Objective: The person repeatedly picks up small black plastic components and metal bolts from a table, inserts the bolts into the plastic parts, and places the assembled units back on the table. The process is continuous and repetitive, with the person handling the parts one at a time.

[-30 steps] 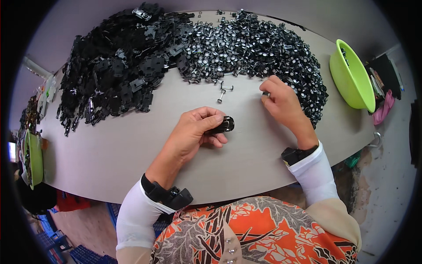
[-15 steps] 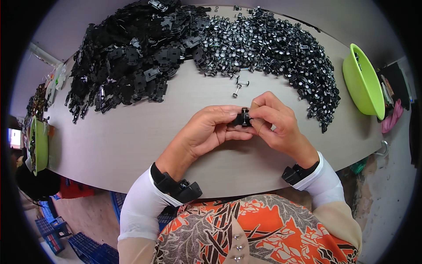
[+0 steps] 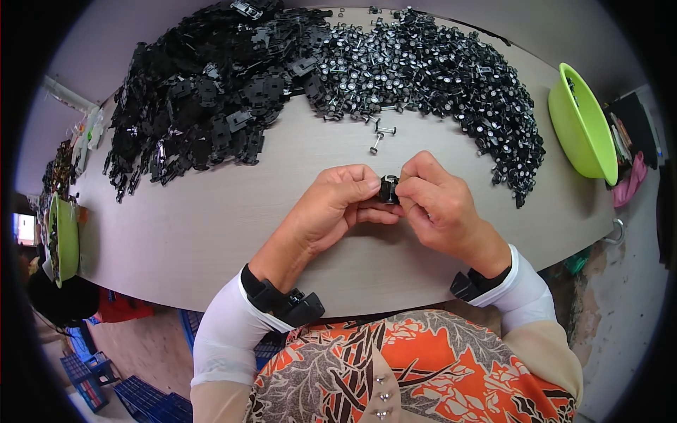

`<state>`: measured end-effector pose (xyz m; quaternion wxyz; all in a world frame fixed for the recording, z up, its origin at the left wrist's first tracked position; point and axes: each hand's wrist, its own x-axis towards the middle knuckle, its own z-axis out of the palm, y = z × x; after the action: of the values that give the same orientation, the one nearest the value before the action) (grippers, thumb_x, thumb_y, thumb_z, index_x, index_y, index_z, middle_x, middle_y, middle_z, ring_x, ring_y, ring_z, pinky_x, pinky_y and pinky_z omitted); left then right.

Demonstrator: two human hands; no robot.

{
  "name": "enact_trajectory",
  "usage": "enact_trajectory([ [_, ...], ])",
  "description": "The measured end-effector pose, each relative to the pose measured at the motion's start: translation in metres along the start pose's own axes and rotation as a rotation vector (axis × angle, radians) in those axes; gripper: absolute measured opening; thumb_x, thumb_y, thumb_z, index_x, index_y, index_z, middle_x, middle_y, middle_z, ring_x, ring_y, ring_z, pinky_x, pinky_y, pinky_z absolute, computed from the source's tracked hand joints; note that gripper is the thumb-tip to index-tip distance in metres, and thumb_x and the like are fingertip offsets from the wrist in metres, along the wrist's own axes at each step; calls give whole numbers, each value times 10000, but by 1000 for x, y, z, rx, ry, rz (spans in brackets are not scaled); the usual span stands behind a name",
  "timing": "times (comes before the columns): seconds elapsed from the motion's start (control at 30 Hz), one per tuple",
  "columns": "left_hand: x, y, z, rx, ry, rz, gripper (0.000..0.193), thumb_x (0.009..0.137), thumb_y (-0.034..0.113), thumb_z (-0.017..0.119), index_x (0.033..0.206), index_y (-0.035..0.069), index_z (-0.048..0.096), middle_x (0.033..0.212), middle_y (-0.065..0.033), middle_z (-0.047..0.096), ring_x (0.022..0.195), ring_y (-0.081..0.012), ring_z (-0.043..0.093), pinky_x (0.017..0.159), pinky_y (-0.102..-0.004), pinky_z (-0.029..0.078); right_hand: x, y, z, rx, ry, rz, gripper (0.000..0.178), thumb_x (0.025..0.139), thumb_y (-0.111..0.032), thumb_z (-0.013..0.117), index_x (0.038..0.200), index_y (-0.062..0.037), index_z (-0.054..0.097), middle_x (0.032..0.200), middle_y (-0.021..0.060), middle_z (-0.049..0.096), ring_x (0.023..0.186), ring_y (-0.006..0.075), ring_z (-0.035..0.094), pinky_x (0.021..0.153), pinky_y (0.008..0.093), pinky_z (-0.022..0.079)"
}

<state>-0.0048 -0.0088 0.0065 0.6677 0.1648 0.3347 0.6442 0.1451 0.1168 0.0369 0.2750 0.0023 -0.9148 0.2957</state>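
Note:
Over the near middle of the table, my left hand (image 3: 337,199) is closed on a small black toy car chassis (image 3: 388,189), thumb on top and fingers beneath. A silvery wheel axle appears to lie across it. My right hand (image 3: 443,206) pinches at the chassis's right end; its fingertips hide whatever detail is there. Two loose wheel axles, a nearer one (image 3: 377,144) and a farther one (image 3: 385,130), lie on the table beyond my hands. Behind them spreads a heap of wheel axles (image 3: 437,77), and to its left a heap of black chassis (image 3: 197,95).
The pale table (image 3: 211,233) has a curved-looking front edge by my body. A green basin (image 3: 592,134) stands at the right edge, another green basin (image 3: 67,240) at the left. Blue crates (image 3: 144,395) sit on the floor at lower left.
My right hand has turned, its fingers closing more tightly at the chassis's right end. The left hand keeps its hold, with the chassis shifted slightly left.

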Motion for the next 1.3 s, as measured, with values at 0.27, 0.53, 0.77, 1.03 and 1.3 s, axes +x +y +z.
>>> enact_trajectory([
  [0.27,-5,2,9,124,26,56,185,896,169,628,838,20,535,833,-76,606,787,-187,651,727,-320,571,-3,-7,4,30,29,18,208,664,102,590,818,-29,542,835,94,482,619,255,548,519,352,457],
  [0.53,-33,1,14,323,315,36,258,744,-4,703,783,46,453,777,-93,610,614,-158,623,537,-271,516,-6,-9,12,514,-173,127,294,748,52,609,1024,-38,563,889,84,567,614,160,576,518,290,457],
  [0.77,-140,6,-3,512,380,98,292,706,-24,705,749,50,425,758,-124,614,580,-147,597,491,-256,456,11,51,4,54,67,133,284,738,67,569,1005,-30,581,1052,112,600,773,251,620,663,308,503],
  [1.03,-246,22,-13,1292,655,-330,231,656,78,792,766,-35,624,632,-89,612,548,-113,553,518,-286,441,33,76,19,-144,-42,57,244,726,90,566,941,-25,575,939,109,576,815,328,599,686,394,488],
  [1.3,-100,85,-13,1610,677,488,181,778,141,671,836,-30,665,718,-113,650,635,-169,604,605,-282,464,13,73,1,-253,12,244,180,720,57,526,885,-11,552,811,152,557,702,370,576,619,440,457],
])
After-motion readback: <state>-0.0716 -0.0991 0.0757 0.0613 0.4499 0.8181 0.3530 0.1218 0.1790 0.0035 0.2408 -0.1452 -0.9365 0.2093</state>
